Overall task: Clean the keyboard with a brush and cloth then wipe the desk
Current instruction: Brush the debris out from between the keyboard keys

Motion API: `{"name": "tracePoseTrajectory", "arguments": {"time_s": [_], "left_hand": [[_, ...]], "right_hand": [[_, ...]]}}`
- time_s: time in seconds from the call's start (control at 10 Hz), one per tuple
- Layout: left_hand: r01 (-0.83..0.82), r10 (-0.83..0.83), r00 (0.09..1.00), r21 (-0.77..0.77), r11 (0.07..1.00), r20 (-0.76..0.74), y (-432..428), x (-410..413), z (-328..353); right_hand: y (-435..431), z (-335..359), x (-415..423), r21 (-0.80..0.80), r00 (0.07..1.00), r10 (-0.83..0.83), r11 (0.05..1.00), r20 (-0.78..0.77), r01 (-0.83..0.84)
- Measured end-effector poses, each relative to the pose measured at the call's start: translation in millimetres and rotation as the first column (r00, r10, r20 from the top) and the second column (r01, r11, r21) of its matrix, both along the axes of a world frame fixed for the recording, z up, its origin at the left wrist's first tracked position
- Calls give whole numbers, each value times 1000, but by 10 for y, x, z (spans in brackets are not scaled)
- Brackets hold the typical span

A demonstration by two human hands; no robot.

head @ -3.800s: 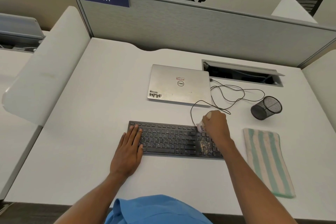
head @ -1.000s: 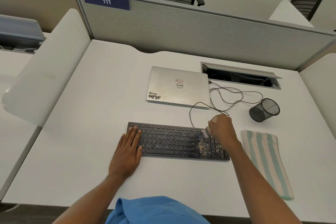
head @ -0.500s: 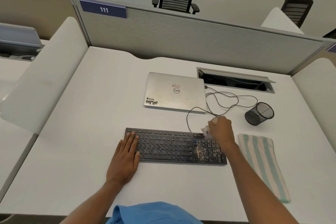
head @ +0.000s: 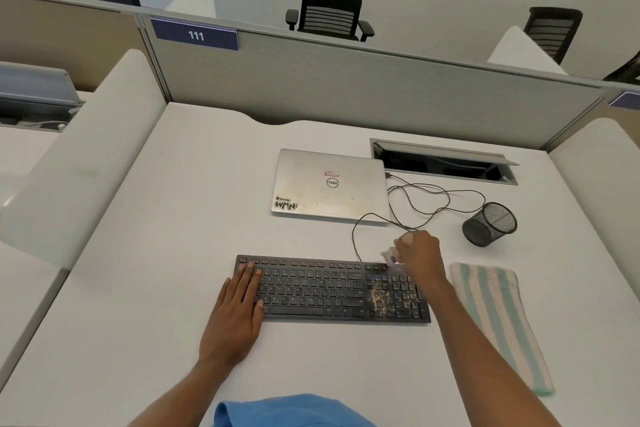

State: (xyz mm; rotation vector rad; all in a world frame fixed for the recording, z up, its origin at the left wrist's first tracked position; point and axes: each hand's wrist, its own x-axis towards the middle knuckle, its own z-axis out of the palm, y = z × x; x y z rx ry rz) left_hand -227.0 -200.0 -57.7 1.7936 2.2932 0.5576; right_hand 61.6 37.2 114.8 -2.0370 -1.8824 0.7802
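A black keyboard [head: 332, 289] lies across the white desk [head: 166, 253], with a patch of pale crumbs [head: 380, 300] on its right part. My left hand [head: 239, 308] rests flat on the keyboard's left end, fingers straight. My right hand [head: 420, 258] grips a small pale brush [head: 389, 256] at the keyboard's upper right corner; most of the brush is hidden in the fist. A folded cloth with green and cream stripes [head: 498, 319] lies on the desk right of the keyboard.
A shut silver laptop [head: 332, 185] sits behind the keyboard, with a thin black cable [head: 433, 199] looping to its right. A black mesh cup [head: 490, 224] lies tipped over at the right. An open cable hatch [head: 443, 163] and grey partition [head: 346, 87] stand behind.
My right hand has moved the brush from the crumbed keys up to the keyboard's back right corner. The view has tilted upward. My left hand has stayed on the keyboard.
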Motion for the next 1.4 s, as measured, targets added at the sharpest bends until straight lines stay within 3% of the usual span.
{"name": "tracePoseTrajectory", "arguments": {"time_s": [0.2,0.4,0.5,0.8,1.1,1.4], "left_hand": [[-4,4,1000,10,1000,-1,-6,13,-1],[3,-3,1000,5,1000,-9,3,4,-19],[0,0,1000,6,1000,-4,1,9,-7],[-4,4,1000,0,1000,-10,8,20,6],[-11,11,1000,-13,1000,7,24,11,-11],[-163,163,987,-22,986,1,-79,309,39]], "right_hand": [[-96,-34,61,-103,992,86,992,95,-76],[-111,63,-218,-245,978,194,947,-71,-206],[-151,81,-453,-239,951,306,922,-36,-306],[-12,-33,-86,-277,978,188,948,94,-155],[-161,-27,-214,-206,920,380,912,95,-356],[-22,9,30,-205,965,254,950,68,-235]]}}
